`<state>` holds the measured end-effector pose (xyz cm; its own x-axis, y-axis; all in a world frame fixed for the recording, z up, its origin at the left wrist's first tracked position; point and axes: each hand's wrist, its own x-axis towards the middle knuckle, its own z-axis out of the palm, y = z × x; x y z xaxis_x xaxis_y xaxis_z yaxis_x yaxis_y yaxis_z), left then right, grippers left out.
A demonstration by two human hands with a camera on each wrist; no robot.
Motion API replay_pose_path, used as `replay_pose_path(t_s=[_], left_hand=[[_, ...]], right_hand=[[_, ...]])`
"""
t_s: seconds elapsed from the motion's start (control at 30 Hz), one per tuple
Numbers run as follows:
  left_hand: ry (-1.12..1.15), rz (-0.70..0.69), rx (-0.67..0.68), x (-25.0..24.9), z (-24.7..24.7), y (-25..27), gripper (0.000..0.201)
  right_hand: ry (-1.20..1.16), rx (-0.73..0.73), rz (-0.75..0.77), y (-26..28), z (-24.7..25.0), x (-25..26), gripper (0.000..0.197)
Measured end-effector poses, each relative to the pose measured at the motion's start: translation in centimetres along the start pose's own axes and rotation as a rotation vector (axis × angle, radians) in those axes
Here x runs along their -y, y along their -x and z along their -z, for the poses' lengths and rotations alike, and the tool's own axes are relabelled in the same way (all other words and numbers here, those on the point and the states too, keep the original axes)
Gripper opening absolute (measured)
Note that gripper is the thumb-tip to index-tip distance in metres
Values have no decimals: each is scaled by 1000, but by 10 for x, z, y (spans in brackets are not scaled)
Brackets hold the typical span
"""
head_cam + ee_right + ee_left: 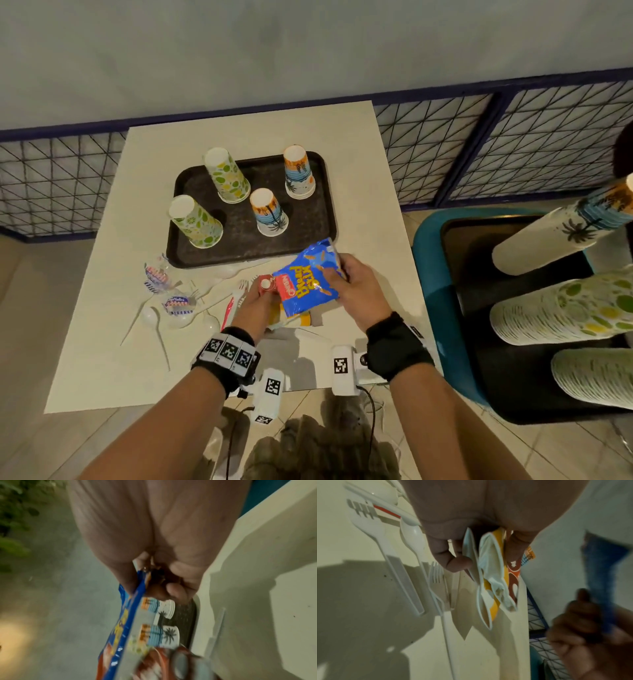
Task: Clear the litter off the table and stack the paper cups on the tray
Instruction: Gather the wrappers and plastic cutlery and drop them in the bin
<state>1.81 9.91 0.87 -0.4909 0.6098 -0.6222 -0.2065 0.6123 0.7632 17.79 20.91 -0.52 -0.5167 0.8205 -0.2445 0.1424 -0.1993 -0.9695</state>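
Crowding left of tray [318, 192]: forks, spoons [150, 315], perhaps clear wrappers [156, 274].

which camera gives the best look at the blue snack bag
The head view: the blue bag faces up, print readable, right hand gripping it. The right wrist view shows only its blurred edge; the left wrist view, a blurred blue strip.

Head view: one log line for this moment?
left hand: holds wrappers | right hand: grips blue snack bag | tray: four cup stacks
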Motion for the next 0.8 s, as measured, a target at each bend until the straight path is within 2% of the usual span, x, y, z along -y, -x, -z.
replay_pose_path(t_s=[0.1,0.2,0.27,0.37,0.4,0.5,0.53,0.57,0.63,0.7,0.8], left_hand=[[129,66,15,-5,9,1,37],[141,48,22,-4,27,3,47],[46,24,20,-1,42,8,46],[-118,-51,-3,14,64,15,26],[-113,-55,-20,18,69,14,26],[13,-47,-113,29,97,24,34],[47,-43,-154,34,110,26,38],[54,-45,-191,40,124,30,40],[62,-55,-247,51,150,36,41],[77,-45,-281,63,170,39,47],[92,-24,-296,81,192,45,53]], right_hand=[[409,137,52,-9,-28,-6,21],[538,169,150,-13,-55,0,15],[608,228,196,-16,-72,4,15],[642,353,198,-15,-95,6,23],[619,354,181,-14,-95,6,28],[555,215,73,-5,-88,-6,46],[655,193,46,0,-82,-14,48],[858,216,25,6,-76,-25,49],[1221,325,-37,20,-71,-43,50],[1316,319,-92,28,-71,-62,42],[1327,196,-85,23,-71,-75,34]])
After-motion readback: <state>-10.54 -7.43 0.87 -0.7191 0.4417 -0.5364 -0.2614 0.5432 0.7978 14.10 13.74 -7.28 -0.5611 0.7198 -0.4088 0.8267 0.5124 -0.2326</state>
